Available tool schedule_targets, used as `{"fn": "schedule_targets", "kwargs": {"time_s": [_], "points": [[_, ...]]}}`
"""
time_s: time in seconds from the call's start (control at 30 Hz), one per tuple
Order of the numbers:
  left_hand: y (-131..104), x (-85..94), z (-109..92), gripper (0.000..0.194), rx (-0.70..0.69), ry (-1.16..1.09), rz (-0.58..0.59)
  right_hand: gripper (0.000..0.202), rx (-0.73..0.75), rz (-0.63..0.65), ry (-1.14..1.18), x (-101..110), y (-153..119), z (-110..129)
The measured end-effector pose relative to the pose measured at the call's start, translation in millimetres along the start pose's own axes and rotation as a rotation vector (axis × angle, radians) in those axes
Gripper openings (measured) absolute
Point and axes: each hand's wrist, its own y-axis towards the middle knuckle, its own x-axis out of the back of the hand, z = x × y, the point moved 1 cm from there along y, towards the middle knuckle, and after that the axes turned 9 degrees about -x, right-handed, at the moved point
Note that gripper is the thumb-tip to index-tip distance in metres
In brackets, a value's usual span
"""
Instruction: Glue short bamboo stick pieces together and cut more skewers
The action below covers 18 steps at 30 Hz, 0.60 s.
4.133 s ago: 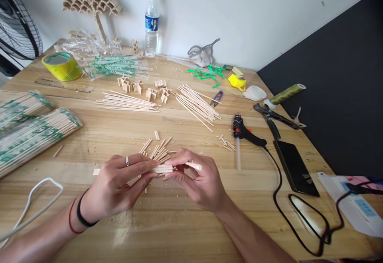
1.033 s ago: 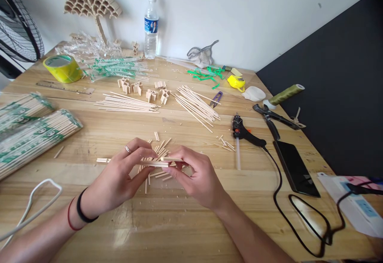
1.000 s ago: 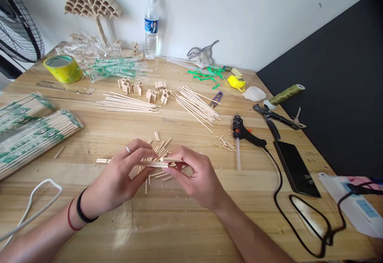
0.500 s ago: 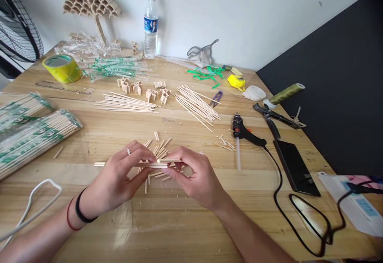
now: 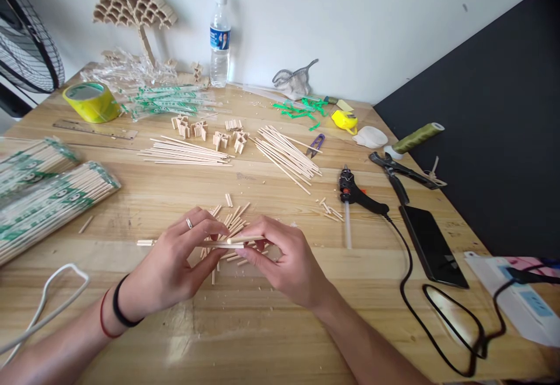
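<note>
My left hand (image 5: 184, 254), with a ring on one finger, pinches some thin wooden sticks (image 5: 225, 245) laid side by side. Opposite it, my right hand (image 5: 284, 256) is closed on another wooden stick (image 5: 247, 238), held level just over the first ones. The thumb of the right hand is close to their right end; whether it presses on them I cannot tell. Beneath both hands lies a loose heap of short cut sticks (image 5: 235, 220), partly hidden by the fingers. A few short sticks (image 5: 145, 242) rest left of my left hand.
Behind are long sticks (image 5: 289, 154), several small stick assemblies (image 5: 221, 139) and purple snips (image 5: 315, 144). A glue gun (image 5: 356, 192), pliers (image 5: 394, 172) and a phone (image 5: 433, 245) lie right, with a black cable (image 5: 409, 274). Packed sticks (image 5: 56, 204) and tape (image 5: 91, 102) are left.
The stick in my right hand has tilted slightly, its left end dropping a little closer to the sticks in my left hand. The other things on the table stay in place.
</note>
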Motion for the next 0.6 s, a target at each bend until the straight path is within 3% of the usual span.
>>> {"fn": "schedule_targets", "kwargs": {"time_s": [0.2,0.6], "points": [[-0.5,-0.4,0.1,0.035,-0.092,-0.014,0.013,0.009,0.000,0.003,0.016,0.6,-0.1,0.1],[-1.7,1.0,-2.1,0.030,-0.010,-0.009,-0.001,0.010,0.009,0.007,0.005,0.0,-0.2,0.9]]}}
